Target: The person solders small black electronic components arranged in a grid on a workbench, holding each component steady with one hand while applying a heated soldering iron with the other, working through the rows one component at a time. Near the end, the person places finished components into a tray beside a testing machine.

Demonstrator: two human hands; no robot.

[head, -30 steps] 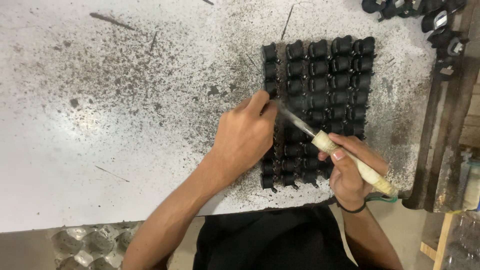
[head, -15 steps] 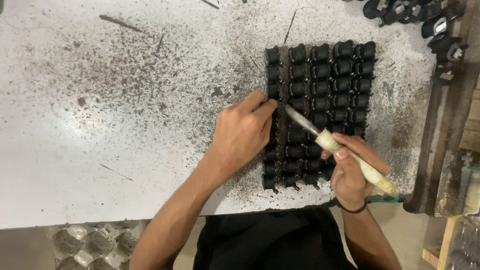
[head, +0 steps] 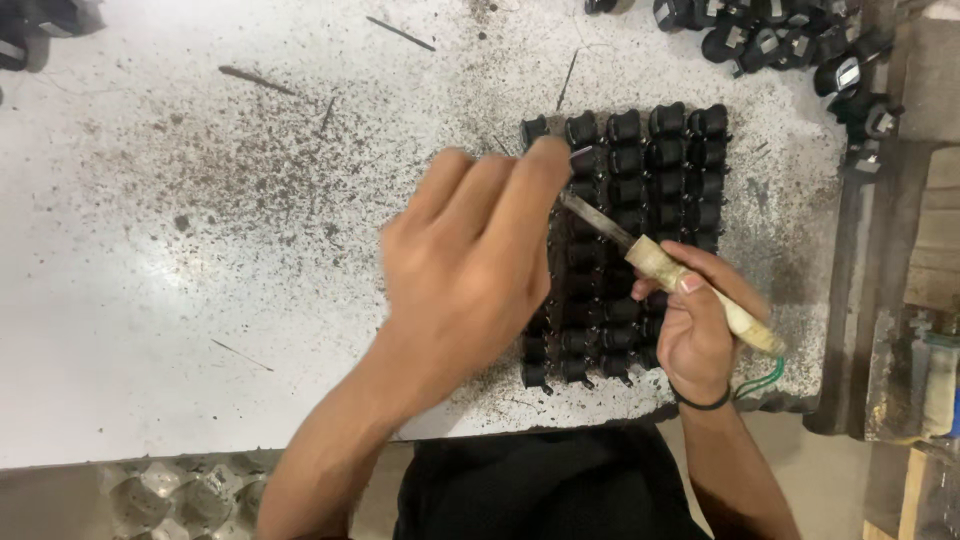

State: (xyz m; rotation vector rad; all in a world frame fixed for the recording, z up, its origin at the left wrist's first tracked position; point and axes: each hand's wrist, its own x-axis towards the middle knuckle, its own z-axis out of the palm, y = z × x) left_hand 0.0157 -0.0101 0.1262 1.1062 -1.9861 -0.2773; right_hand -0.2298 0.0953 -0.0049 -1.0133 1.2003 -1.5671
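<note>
A block of small black parts (head: 660, 170) stands in rows on a white, soot-speckled table (head: 200, 250). My left hand (head: 470, 270) hovers over the block's left side, its fingertips pinching one black part (head: 583, 158) near the top-left corner. My right hand (head: 695, 325) grips a tool with a pale wooden handle (head: 700, 290). Its metal tip (head: 590, 215) points up-left toward the pinched part. Much of the block's left columns are hidden under my left hand.
A loose heap of similar black parts (head: 790, 45) lies at the table's top right. A dark metal rail (head: 870, 300) runs along the right edge. Thin metal rods (head: 400, 33) lie at the top. A moulded grey tray (head: 170, 495) sits below the table's front edge.
My left hand has risen closer to the camera and moved up toward the block's top-left corner, now pinching a part there. The right hand and tool stayed almost in place.
</note>
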